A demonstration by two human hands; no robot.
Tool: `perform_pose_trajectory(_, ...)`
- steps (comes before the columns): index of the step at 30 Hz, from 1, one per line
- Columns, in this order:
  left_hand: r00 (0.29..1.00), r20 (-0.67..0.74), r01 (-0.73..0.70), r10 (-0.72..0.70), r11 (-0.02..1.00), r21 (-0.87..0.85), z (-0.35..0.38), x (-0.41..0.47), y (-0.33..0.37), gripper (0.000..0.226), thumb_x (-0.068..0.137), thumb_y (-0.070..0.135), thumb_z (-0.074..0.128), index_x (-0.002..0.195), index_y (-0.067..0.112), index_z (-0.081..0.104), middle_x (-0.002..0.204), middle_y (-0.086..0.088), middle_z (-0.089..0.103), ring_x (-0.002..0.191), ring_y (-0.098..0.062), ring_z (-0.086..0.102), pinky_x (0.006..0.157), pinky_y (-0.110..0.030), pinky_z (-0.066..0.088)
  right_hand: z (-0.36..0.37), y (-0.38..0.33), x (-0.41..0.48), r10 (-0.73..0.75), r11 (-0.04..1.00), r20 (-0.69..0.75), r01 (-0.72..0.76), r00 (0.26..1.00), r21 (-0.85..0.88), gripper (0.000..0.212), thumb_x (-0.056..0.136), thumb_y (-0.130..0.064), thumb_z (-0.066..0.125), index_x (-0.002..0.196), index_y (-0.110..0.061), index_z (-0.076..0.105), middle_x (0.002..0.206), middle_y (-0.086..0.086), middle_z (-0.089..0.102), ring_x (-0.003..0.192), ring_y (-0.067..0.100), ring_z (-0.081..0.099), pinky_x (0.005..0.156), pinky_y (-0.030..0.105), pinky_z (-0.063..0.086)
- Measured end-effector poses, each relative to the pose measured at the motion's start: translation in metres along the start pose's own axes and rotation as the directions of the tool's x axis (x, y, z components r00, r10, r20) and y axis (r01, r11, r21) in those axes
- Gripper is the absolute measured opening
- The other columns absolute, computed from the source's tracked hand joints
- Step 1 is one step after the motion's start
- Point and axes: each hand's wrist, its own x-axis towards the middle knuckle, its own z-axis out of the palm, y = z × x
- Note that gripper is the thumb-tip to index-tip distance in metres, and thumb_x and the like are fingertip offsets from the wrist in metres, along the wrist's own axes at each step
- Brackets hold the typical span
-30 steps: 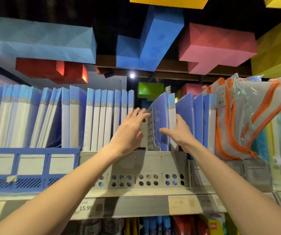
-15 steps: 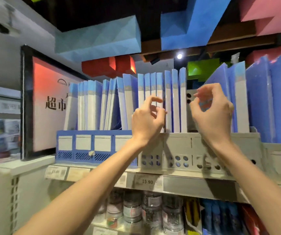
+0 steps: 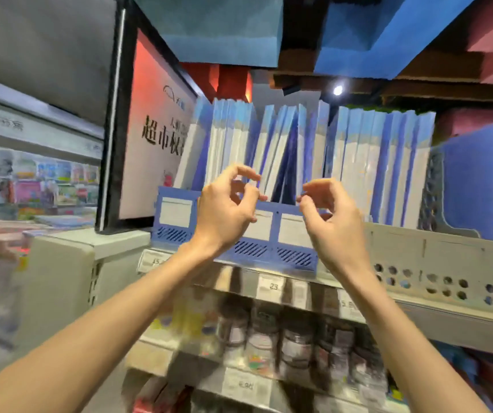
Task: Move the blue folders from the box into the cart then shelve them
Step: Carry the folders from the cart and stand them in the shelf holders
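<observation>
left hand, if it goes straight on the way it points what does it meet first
Probably the leaning blue folders in the blue rack just beyond the left hand; depth is unclear, so the rack's rim could come first.
</observation>
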Motion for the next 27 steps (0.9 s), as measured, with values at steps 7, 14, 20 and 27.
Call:
perform_pose_trajectory(7,0.991,0.126,0.051,-0.047,0.998,-0.024,-0.106,-0.003,-0.021,0.011,0.092,0.017,0.052,0.097,0.016,0.062,0.077,0.0,0.076,0.053,-0.011,0.068,0.051,-0.034,0.055,0.101,-0.052,-0.024,0.034,0.998,0.032,-0.035,0.999,0.052,0.009,0.095,-0.017,0.06,0.103,-0.016,0.064,0.092,-0.003,0.071,0.084,0.013,0.068,0.067,0.028,0.056)
perform_pose_trajectory(14,0.993,0.075,0.089,-0.092,0.995,0.042,-0.211,-0.011,-0.024,0.01,0.094,0.009,0.054,0.097,0.014,0.062,0.079,-0.007,0.075,0.052,-0.009,0.066,0.047,-0.024,0.05,0.191,-0.111,-0.039,0.022,0.974,0.138,-0.052,0.99,0.219,0.013,0.092,-0.023,0.057,0.102,-0.019,0.064,0.095,-0.003,0.072,0.09,0.015,0.069,0.077,0.037,0.057)
perform_pose_trajectory(20,0.98,-0.12,0.188,-0.162,0.946,0.263,-0.315,-0.037,-0.024,0.012,0.089,0.019,0.051,0.095,0.02,0.062,0.078,-0.004,0.076,0.05,-0.015,0.066,0.047,-0.026,0.05,0.274,-0.174,-0.068,-0.053,0.873,0.225,-0.064,0.973,0.483,0.012,0.089,-0.018,0.058,0.098,-0.014,0.066,0.088,-0.005,0.071,0.079,0.001,0.064,0.069,0.013,0.046)
perform_pose_trajectory(27,0.95,-0.254,0.295,-0.184,0.795,0.529,-0.419,-0.096,-0.024,0.014,0.097,0.006,0.051,0.094,0.014,0.061,0.074,-0.003,0.073,0.051,-0.018,0.067,0.044,-0.028,0.049,0.369,-0.238,-0.137,-0.079,0.806,0.436,-0.2,0.896,0.558,0.008,0.089,-0.014,0.06,0.095,-0.012,0.065,0.085,-0.003,0.069,0.077,0.011,0.066,0.072,0.03,0.054)
